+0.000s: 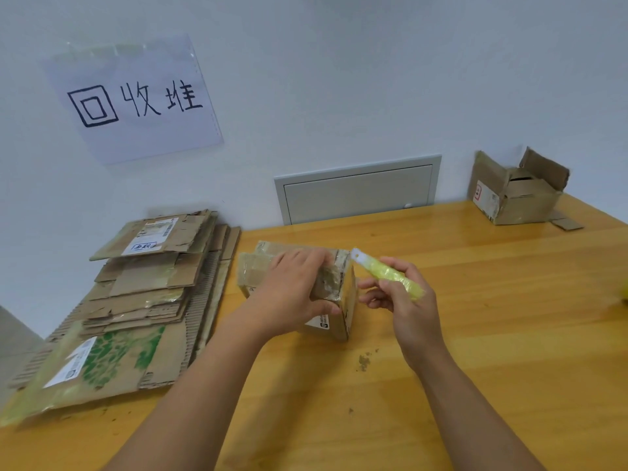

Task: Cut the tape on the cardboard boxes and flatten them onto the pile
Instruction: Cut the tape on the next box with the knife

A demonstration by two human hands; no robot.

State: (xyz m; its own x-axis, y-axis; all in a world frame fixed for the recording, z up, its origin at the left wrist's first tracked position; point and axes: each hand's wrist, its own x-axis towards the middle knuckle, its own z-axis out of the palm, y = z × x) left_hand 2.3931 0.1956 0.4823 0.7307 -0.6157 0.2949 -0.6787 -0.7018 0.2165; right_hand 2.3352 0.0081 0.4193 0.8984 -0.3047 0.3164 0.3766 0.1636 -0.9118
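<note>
A small taped cardboard box (pixel 343 300) stands in the middle of the wooden table. My left hand (pixel 292 294) lies over its top and front, thumb curled round the near corner, holding it. My right hand (pixel 404 300) grips a yellow utility knife (pixel 387 271) just right of the box, its white tip pointing at the box's top right corner. A pile of flattened cardboard (pixel 136 300) lies at the table's left.
Another opened cardboard box (pixel 516 195) stands at the far right corner, with a cardboard scrap (pixel 565 223) beside it. A paper sign (pixel 136 96) hangs on the wall above the pile. Small crumbs (pixel 364 362) lie on the table (pixel 492 317) near my right wrist.
</note>
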